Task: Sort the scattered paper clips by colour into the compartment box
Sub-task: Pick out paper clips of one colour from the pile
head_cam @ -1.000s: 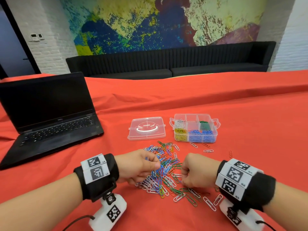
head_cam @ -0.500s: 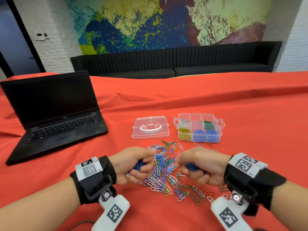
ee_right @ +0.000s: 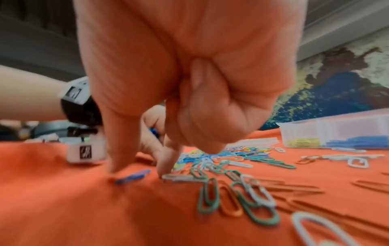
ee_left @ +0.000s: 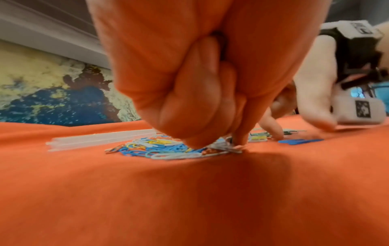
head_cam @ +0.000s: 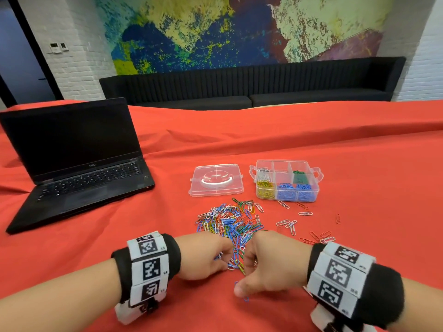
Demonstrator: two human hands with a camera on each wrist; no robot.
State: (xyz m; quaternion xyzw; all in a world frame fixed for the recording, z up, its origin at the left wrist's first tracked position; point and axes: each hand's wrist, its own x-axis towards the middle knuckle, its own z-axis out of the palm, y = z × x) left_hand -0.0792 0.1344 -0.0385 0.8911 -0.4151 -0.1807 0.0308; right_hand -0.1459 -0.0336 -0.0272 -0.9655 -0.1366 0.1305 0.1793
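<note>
Because blue clips lie tangled in the pile (head_cam: 230, 224) mid-table, both curled hands pick there: left hand (head_cam: 203, 255) holding blue clips, right hand (head_cam: 268, 267) pinching toward a blue clip (ee_right: 133, 177); compartment box (head_cam: 286, 183) waits beyond.

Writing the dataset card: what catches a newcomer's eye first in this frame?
First, the multicoloured pile of paper clips mid-table on the red cloth, with the left hand and right hand down at its near edge. Behind it stand the clear compartment box, partly filled with yellow, blue, green and white clips, and its lid to the left. An open black laptop sits far left.
</note>
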